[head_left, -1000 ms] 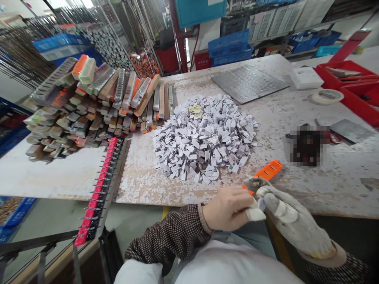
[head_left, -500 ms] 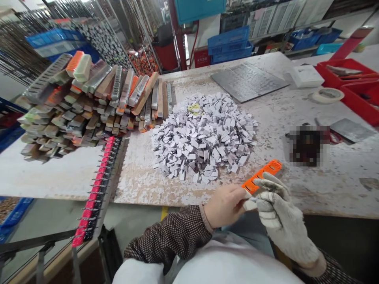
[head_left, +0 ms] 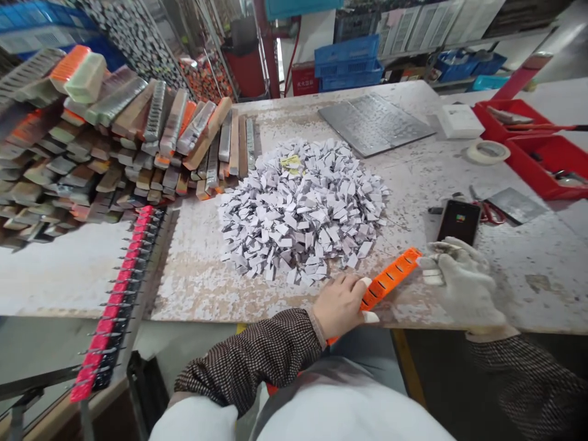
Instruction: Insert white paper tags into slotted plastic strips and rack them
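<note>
My left hand point(head_left: 339, 307), with white coverings on the thumb and a fingertip, is closed around an orange slotted strip point(head_left: 390, 279). The strip slants up to the right over the table's front edge, and a bit of orange shows below the hand. My right hand point(head_left: 466, 278) wears a whitish knitted glove with darkened fingertips. Its fingers are curled together beside the strip's far end; whatever they may hold is too small to make out. Beyond the glove lies a phone point(head_left: 459, 222). A heap of small white folded pieces point(head_left: 303, 211) sits just past my left hand.
Stacked slotted bars point(head_left: 114, 141) cover the table's left side. A pink-and-black rack with metal pins point(head_left: 117, 294) juts past the front edge. A grey metal plate point(head_left: 374, 122), a tape roll point(head_left: 487, 152), scissors point(head_left: 493, 211) and red bins point(head_left: 546, 165) lie toward the back right.
My right hand has drawn away to the right from my left hand, toward the strip's far end. More of the orange strip shows. The whole view has shifted somewhat to the right.
</note>
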`<action>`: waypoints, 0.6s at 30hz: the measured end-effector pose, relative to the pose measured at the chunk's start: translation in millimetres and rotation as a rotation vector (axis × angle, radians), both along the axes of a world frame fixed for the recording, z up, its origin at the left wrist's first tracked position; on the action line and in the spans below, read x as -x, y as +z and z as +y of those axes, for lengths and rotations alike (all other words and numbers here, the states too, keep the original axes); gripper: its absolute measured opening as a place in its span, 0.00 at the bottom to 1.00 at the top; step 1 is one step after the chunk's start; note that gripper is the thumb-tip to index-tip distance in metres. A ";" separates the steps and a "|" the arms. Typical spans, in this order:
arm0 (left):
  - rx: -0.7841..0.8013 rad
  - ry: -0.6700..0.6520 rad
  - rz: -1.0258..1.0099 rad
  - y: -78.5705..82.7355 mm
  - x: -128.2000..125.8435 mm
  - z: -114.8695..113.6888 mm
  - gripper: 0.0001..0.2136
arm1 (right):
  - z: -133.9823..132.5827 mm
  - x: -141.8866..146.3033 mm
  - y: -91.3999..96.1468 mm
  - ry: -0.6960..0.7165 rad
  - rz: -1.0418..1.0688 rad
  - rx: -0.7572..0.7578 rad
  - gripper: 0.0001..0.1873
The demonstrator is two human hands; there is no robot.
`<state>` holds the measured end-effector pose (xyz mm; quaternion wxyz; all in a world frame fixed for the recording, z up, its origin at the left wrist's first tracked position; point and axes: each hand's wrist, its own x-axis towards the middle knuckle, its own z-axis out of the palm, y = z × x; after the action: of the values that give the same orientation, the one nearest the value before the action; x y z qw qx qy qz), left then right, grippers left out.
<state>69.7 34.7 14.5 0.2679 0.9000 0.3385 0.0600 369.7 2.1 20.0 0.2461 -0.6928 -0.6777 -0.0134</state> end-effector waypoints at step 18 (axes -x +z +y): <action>0.154 -0.031 -0.005 -14.4 0.6 -6.2 0.33 | 27.7 -12.7 -14.0 0.226 -0.310 0.099 0.13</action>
<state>69.1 28.5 0.0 0.3382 0.8816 0.3277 0.0319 382.4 29.8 5.9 0.1046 -0.6132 -0.7808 -0.0588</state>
